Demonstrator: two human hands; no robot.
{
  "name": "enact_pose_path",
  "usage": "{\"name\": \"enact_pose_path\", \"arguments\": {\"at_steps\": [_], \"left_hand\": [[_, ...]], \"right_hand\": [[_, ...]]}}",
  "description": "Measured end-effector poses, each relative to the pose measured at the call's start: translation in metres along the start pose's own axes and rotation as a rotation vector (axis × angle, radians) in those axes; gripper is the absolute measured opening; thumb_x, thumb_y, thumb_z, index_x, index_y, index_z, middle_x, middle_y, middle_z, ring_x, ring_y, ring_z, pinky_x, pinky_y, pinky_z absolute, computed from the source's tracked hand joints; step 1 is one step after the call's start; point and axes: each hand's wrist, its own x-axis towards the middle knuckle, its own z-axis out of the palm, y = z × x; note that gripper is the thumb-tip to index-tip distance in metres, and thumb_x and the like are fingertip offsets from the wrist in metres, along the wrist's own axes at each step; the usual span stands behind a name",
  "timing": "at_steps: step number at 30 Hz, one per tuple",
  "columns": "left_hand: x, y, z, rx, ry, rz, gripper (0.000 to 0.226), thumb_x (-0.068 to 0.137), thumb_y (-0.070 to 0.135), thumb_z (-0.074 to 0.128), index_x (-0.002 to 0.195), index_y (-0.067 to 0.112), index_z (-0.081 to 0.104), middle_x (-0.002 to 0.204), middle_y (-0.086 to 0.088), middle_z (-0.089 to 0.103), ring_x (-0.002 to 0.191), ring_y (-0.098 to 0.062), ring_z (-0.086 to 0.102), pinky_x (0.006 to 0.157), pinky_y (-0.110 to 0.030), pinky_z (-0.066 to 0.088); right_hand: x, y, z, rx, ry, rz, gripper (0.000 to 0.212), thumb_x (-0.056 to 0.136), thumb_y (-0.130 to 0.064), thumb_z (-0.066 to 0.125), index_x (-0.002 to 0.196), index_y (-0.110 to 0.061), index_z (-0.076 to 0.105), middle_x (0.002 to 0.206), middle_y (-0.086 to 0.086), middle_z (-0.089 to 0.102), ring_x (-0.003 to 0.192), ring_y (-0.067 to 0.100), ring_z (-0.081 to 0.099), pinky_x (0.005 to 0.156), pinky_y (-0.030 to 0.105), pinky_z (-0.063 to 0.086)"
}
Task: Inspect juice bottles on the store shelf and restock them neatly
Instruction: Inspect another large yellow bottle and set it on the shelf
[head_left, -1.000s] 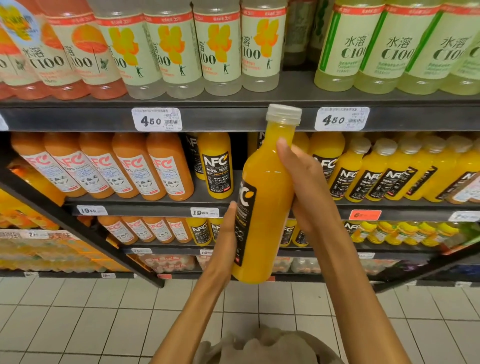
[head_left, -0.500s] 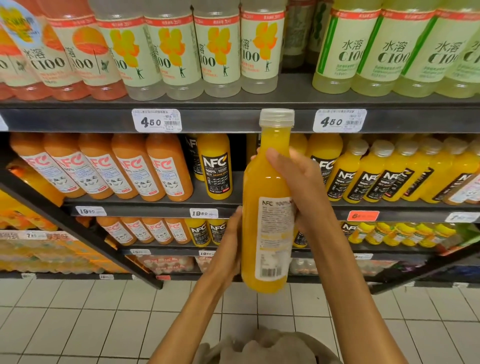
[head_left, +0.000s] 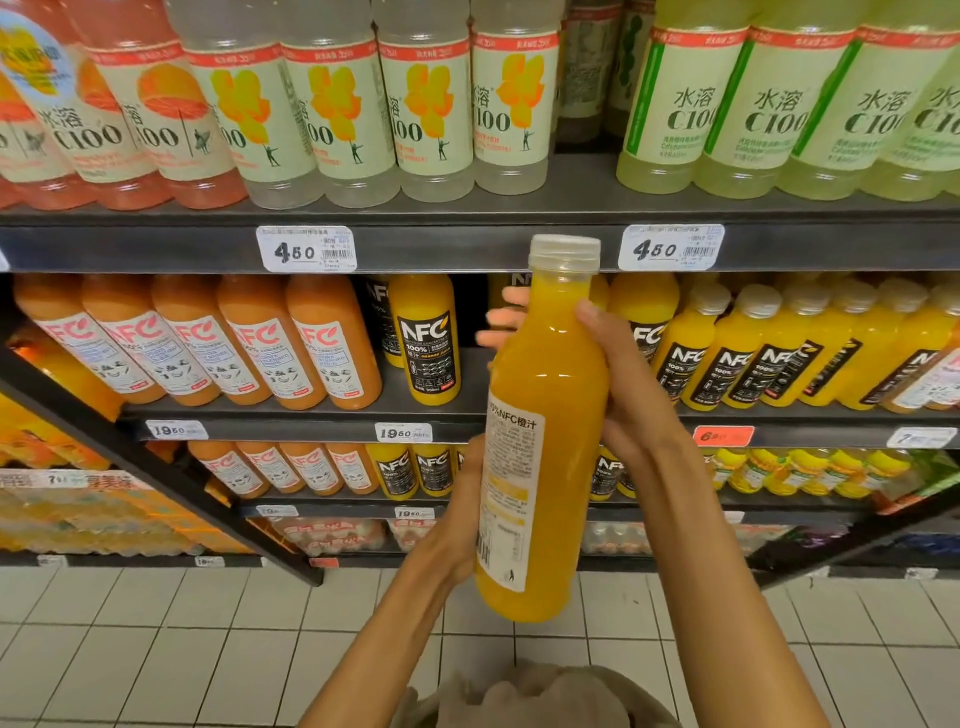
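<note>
1. Both hands hold the orange juice bottle (head_left: 545, 395) upright before the shelves: right hand (head_left: 621, 379) wraps its shoulder, left hand (head_left: 465, 512) grips its lower side.
2. Its white back label reads "NFC" plus Chinese characters, above a barcode.
3. Risk, as judged: reshelved thus, the back label would face outward; a loosened grip drops it onto the tiled floor (head_left: 156, 649).
4. Behind, a black-labelled bottle (head_left: 428, 340) reads "NFC 100%".
5. Shelf price tags (head_left: 306, 249) read "450".
</note>
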Motion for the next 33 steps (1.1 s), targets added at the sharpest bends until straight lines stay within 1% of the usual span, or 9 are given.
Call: {"name": "enact_pose_path", "arguments": {"at_steps": [6, 10, 13, 16, 19, 23, 26, 30, 33], "left_hand": [[0.006, -0.026, -0.010, -0.012, 0.098, -0.034, 0.066, 0.099, 0.037, 0.015, 0.079, 0.029, 0.077, 0.078, 0.002, 0.075, 0.073, -0.012, 0.072, 0.061, -0.025, 0.057], [0.010, -0.038, -0.015, 0.065, 0.236, -0.008, 0.043, 0.093, 0.047, 0.026, 0.110, 0.028, 0.061, 0.097, 0.001, 0.075, 0.089, -0.015, 0.071, 0.068, -0.029, 0.058], [0.008, -0.042, -0.015, 0.186, 0.284, 0.065, 0.061, 0.079, 0.069, 0.047, 0.124, 0.028, 0.052, 0.118, -0.002, 0.066, 0.103, -0.017, 0.066, 0.083, -0.032, 0.056], [0.010, -0.043, -0.011, 0.473, 0.331, 0.115, 0.073, 0.061, 0.055, 0.070, 0.125, 0.037, 0.040, 0.122, 0.007, 0.056, 0.106, -0.007, 0.059, 0.081, -0.022, 0.051], [0.022, -0.045, -0.011, 0.618, 0.352, 0.105, 0.091, 0.061, 0.034, 0.085, 0.135, 0.029, 0.033, 0.122, 0.008, 0.055, 0.110, -0.009, 0.056, 0.090, -0.030, 0.050], [0.039, -0.030, -0.024, 0.616, 0.331, 0.101, 0.078, 0.065, 0.027, 0.084, 0.128, 0.032, 0.039, 0.110, 0.016, 0.060, 0.099, 0.000, 0.058, 0.079, -0.018, 0.049], [0.047, -0.026, -0.034, 0.549, 0.317, 0.075, 0.074, 0.066, 0.027, 0.083, 0.127, 0.033, 0.041, 0.112, 0.013, 0.061, 0.101, 0.000, 0.059, 0.080, -0.020, 0.048], [0.062, -0.017, -0.039, 0.563, 0.338, 0.104, 0.073, 0.066, 0.026, 0.084, 0.126, 0.033, 0.042, 0.116, 0.008, 0.062, 0.107, -0.008, 0.059, 0.086, -0.028, 0.050], [0.077, -0.001, -0.044, 0.579, 0.349, 0.182, 0.078, 0.067, 0.020, 0.083, 0.134, 0.025, 0.042, 0.121, 0.003, 0.062, 0.108, -0.009, 0.061, 0.092, -0.032, 0.052]], "right_hand": [[-0.003, 0.017, -0.001, -0.062, -0.027, -0.007, 0.044, 0.074, -0.052, 0.071, 0.098, -0.016, 0.071, 0.099, 0.010, 0.072, 0.092, 0.026, 0.068, 0.076, 0.034, 0.056], [-0.002, 0.032, 0.005, -0.244, 0.174, 0.016, 0.027, 0.084, -0.039, 0.065, 0.091, -0.013, 0.069, 0.086, 0.007, 0.072, 0.077, 0.018, 0.069, 0.066, 0.027, 0.055], [0.010, 0.047, 0.004, -0.394, 0.439, 0.014, 0.026, 0.088, -0.034, 0.063, 0.075, -0.013, 0.056, 0.065, 0.004, 0.055, 0.063, 0.022, 0.054, 0.063, 0.034, 0.046], [0.020, 0.059, 0.000, -0.429, 0.621, 0.031, 0.029, 0.091, -0.036, 0.060, 0.078, -0.011, 0.054, 0.066, 0.003, 0.049, 0.064, 0.020, 0.049, 0.066, 0.038, 0.045], [0.030, 0.061, -0.002, -0.486, 0.614, 0.015, 0.032, 0.091, -0.036, 0.060, 0.070, -0.015, 0.051, 0.063, 0.001, 0.049, 0.062, 0.017, 0.049, 0.066, 0.035, 0.045], [0.046, 0.046, -0.015, -0.466, 0.472, 0.124, 0.037, 0.093, -0.041, 0.054, 0.069, -0.013, 0.052, 0.068, 0.011, 0.056, 0.066, 0.023, 0.055, 0.070, 0.037, 0.048], [0.051, 0.043, -0.022, -0.503, 0.304, 0.176, 0.045, 0.099, -0.038, 0.044, 0.091, 0.005, 0.055, 0.087, 0.027, 0.061, 0.079, 0.038, 0.061, 0.080, 0.046, 0.050], [0.060, 0.046, -0.018, -0.527, 0.331, 0.046, 0.046, 0.100, -0.029, 0.044, 0.107, 0.017, 0.049, 0.108, 0.039, 0.053, 0.093, 0.042, 0.055, 0.086, 0.047, 0.043], [0.071, 0.046, -0.014, -0.566, 0.335, -0.045, 0.038, 0.099, -0.024, 0.046, 0.087, 0.012, 0.049, 0.082, 0.036, 0.052, 0.070, 0.038, 0.049, 0.066, 0.044, 0.043]]}}
